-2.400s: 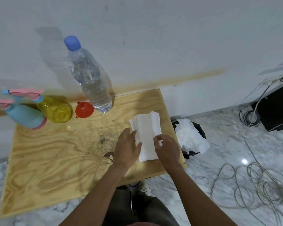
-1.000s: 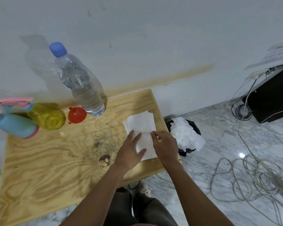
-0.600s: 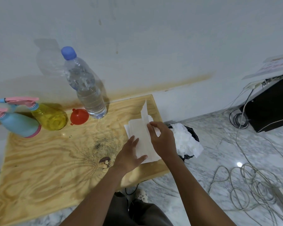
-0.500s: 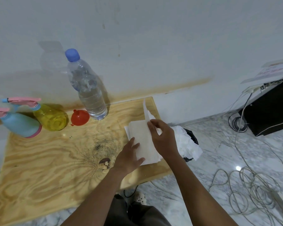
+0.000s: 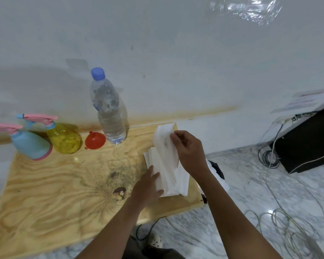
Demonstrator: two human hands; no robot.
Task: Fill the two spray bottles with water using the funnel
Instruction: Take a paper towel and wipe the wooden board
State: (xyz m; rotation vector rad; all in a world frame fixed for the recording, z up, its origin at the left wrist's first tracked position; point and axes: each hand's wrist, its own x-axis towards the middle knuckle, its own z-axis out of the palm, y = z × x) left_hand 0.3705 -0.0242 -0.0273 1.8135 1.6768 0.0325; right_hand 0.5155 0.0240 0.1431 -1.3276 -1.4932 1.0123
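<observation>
Left hand (image 5: 148, 186) and right hand (image 5: 187, 152) on the paper towels (image 5: 174, 182), right end of the surface (image 5: 45, 193).
Left flat, pressing the stack; right pinches the top sheet, lifted. Funnel (image 5: 94, 140), water bottle (image 5: 108, 109) (capped), blue spray bottle (image 5: 30, 144), yellow spray bottle (image 5: 64, 139) sit back left, untouched.

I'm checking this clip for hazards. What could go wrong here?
The right hand pinches a tissue up while the left hand presses the stack by the table edge: the sheet may tear, or the stack slide off. The blue sprayer stands at the far-left corner and could be knocked off.
</observation>
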